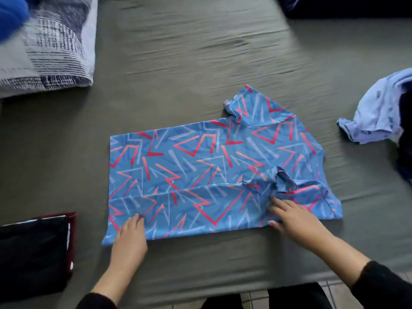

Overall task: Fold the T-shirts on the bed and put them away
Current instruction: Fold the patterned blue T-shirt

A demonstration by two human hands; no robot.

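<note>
A blue T-shirt patterned with red and pale zigzag lines lies flat across the middle of the frame on the bed, which is covered by a wrinkled grey-green sheet. Its near long edge is folded over onto the body, making a straight crease that runs left to right, and one sleeve sticks out toward the upper right while a bunched bit of cloth sits near the right end of the fold. The left hand, at lower centre, rests on the folded strip near the shirt's lower left corner, fingers fairly straight and pressing the cloth flat. The right hand, at lower right, lies on the folded strip just below the bunched cloth, fingers spread and flat, holding nothing. Both wrists end in dark sleeves. At the lower left edge sits a stack of folded dark clothes. A crumpled light blue garment lies at the right edge, well apart from the shirt. A grey and navy patterned pillow fills the upper left.
</note>
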